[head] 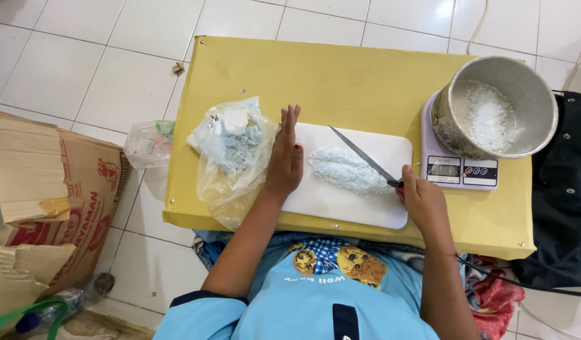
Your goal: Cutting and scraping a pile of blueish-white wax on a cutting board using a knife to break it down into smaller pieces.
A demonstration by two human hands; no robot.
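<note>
Pale-blue chopped pile (348,169) on white board (340,208), just right of flat, pressed-together left fingers (290,123); right fingers (408,179) pinching knife (359,154).

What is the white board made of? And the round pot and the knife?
The board looks like smooth white plastic: even colour, rounded corners, no grain. The pot seems to be dull, scuffed grey metal, maybe aluminium. The knife in the right hand has a thin grey blade, likely steel; its handle is hidden.

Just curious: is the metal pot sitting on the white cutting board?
No, the metal pot sits on the kitchen scale, beside the cutting board.
</note>
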